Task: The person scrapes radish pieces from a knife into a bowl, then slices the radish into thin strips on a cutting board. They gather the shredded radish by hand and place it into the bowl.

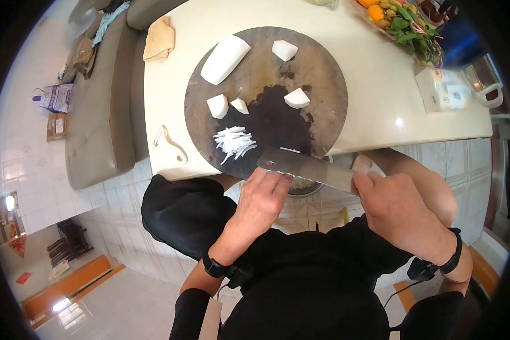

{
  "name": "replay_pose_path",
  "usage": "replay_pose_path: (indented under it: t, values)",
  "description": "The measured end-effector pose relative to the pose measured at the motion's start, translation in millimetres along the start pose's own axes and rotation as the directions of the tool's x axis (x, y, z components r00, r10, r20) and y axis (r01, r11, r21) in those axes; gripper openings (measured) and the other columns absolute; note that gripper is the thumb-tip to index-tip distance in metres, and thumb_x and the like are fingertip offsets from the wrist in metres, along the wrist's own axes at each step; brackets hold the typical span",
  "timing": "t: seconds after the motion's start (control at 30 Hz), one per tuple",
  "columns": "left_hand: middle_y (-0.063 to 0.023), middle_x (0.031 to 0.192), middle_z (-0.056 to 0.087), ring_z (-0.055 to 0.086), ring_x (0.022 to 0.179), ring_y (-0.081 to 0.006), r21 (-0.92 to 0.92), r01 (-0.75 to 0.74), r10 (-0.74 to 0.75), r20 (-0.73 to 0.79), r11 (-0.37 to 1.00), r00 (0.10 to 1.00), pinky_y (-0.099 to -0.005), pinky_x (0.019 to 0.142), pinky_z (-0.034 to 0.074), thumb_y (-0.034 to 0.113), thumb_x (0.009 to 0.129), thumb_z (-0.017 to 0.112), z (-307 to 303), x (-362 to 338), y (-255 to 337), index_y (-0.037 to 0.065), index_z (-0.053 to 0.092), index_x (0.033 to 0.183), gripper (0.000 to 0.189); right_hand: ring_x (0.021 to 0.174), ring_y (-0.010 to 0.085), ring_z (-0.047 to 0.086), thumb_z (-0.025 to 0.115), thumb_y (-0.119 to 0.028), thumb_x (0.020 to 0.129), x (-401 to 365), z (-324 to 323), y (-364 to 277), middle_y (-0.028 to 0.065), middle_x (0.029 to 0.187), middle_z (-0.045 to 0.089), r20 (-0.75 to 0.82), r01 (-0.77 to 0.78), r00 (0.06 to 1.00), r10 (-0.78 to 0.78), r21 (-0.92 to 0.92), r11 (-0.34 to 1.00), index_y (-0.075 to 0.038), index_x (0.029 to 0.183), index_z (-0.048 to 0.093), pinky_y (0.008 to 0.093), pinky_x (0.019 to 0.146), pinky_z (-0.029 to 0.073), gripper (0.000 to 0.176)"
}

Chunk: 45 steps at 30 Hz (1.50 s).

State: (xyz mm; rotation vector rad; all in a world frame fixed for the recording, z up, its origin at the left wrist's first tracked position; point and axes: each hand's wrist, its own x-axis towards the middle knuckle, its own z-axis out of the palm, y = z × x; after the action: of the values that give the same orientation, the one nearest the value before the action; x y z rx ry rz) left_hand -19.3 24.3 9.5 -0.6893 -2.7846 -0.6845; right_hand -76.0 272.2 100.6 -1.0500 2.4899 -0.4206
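My right hand grips the handle end of a cleaver, its broad blade lying across the near edge of the round cutting board. Bent fingers of my left hand press against the blade near its holed end; the fingertips are partly hidden. Just beyond the blade is a pile of white radish shreds. Farther back on the board rest a large peeled white radish piece and several smaller chunks. Below the blade, a bowl with pale contents is mostly covered.
A pale peeler-like tool and a folded yellow cloth lie on the table's left side. Fruit and greens sit at the back right, near a white box and a pitcher. A grey sofa stands left.
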Motion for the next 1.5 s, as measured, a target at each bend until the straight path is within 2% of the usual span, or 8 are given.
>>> replay_pose_path:
  t: [0.1, 0.4, 0.5, 0.73, 0.97, 1.13, 1.2, 1.5]
  values:
    - [-0.0167, 0.103, 0.063, 0.06, 0.097, -0.0341, -0.028, 0.024, -0.024, 0.007, 0.999, 1.0, -0.0412, 0.081, 0.053, -0.001, 0.07, 0.066, 0.3, 0.0, 0.4, -0.009, 0.066, 0.095, 0.026, 0.065, 0.0361, 0.061, 0.064, 0.002, 0.067, 5.1, -6.7, 4.4, 0.0162, 0.074, 0.057, 0.055, 0.052, 0.997, -0.053, 0.031, 0.998, 0.004, 0.088, 0.05, 0.0422, 0.056, 0.048, 0.025]
    - [-0.0193, 0.104, 0.062, 0.06, 0.099, -0.0358, -0.061, 0.031, -0.028, 0.053, 0.998, 0.998, -0.0432, 0.083, 0.052, -0.001, 0.071, 0.065, -2.7, 0.9, 0.3, -0.01, 0.066, 0.095, 0.025, 0.065, 0.0351, 0.061, 0.066, 0.0, 0.067, 19.3, -3.7, 2.1, 0.0171, 0.074, 0.056, 0.164, 0.041, 0.985, -0.047, 0.043, 0.998, 0.009, 0.091, 0.051, 0.0416, 0.057, 0.049, 0.03]
    - [-0.0191, 0.104, 0.062, 0.059, 0.098, -0.035, -0.02, -0.003, 0.004, 0.018, 1.0, 1.0, -0.0437, 0.083, 0.051, -0.001, 0.071, 0.066, -1.8, 1.3, 1.6, -0.01, 0.066, 0.094, 0.025, 0.064, 0.0348, 0.061, 0.065, 0.0, 0.067, 20.2, -3.4, 2.7, 0.0175, 0.074, 0.056, 0.132, 0.053, 0.989, -0.061, 0.06, 0.997, 0.008, 0.089, 0.051, 0.0415, 0.056, 0.048, 0.027]
    - [-0.0189, 0.103, 0.062, 0.059, 0.098, -0.0344, -0.037, 0.044, -0.043, 0.021, 0.998, 0.999, -0.0439, 0.081, 0.051, -0.002, 0.073, 0.066, -2.1, 1.1, 3.7, -0.01, 0.066, 0.093, 0.022, 0.062, 0.0355, 0.06, 0.064, 0.001, 0.069, 10.9, -7.9, 3.0, 0.0171, 0.074, 0.057, 0.118, 0.02, 0.992, -0.034, 0.118, 0.993, 0.007, 0.087, 0.05, 0.0419, 0.055, 0.047, 0.024]
    - [-0.0187, 0.103, 0.062, 0.06, 0.097, -0.0349, -0.055, 0.096, -0.093, 0.065, 0.994, 0.994, -0.0426, 0.081, 0.052, -0.002, 0.072, 0.067, -4.5, -1.9, 7.6, -0.01, 0.066, 0.094, 0.023, 0.065, 0.0352, 0.062, 0.063, 0.001, 0.069, 18.8, -4.7, -3.3, 0.019, 0.073, 0.058, 0.143, 0.036, 0.989, -0.044, 0.062, 0.997, 0.007, 0.086, 0.051, 0.0418, 0.055, 0.049, 0.022]
    - [-0.0188, 0.101, 0.062, 0.061, 0.097, -0.035, -0.03, 0.073, -0.072, 0.012, 0.997, 0.997, -0.0429, 0.083, 0.053, -0.003, 0.072, 0.067, -1.7, -4.1, 7.0, -0.01, 0.067, 0.093, 0.022, 0.063, 0.0356, 0.062, 0.064, 0.001, 0.068, 19.1, 2.9, -3.9, 0.0189, 0.073, 0.058, 0.152, 0.002, 0.988, -0.004, 0.018, 1.0, 0.007, 0.086, 0.051, 0.042, 0.055, 0.049, 0.023]
    - [-0.0188, 0.101, 0.062, 0.061, 0.097, -0.035, -0.03, 0.072, -0.072, 0.007, 0.997, 0.997, -0.0431, 0.084, 0.053, -0.003, 0.072, 0.067, -0.9, -4.5, 7.0, -0.01, 0.067, 0.093, 0.022, 0.062, 0.0367, 0.056, 0.058, 0.004, 0.072, 13.3, 5.1, -2.3, 0.0154, 0.069, 0.055, 0.031, 0.005, 0.999, -0.009, 0.122, 0.992, 0.002, 0.094, 0.053, 0.0432, 0.055, 0.044, 0.023]
    - [-0.0186, 0.102, 0.061, 0.06, 0.097, -0.0357, -0.059, 0.069, -0.069, 0.012, 0.996, 0.998, -0.0433, 0.083, 0.053, -0.004, 0.07, 0.067, -0.9, -6.4, 5.9, -0.011, 0.066, 0.095, 0.026, 0.062, 0.0369, 0.057, 0.058, 0.005, 0.072, 9.9, -5.0, -7.4, 0.0156, 0.069, 0.055, 0.157, -0.054, 0.987, 0.041, 0.078, 0.996, 0.002, 0.091, 0.053, 0.0436, 0.055, 0.043, 0.02]
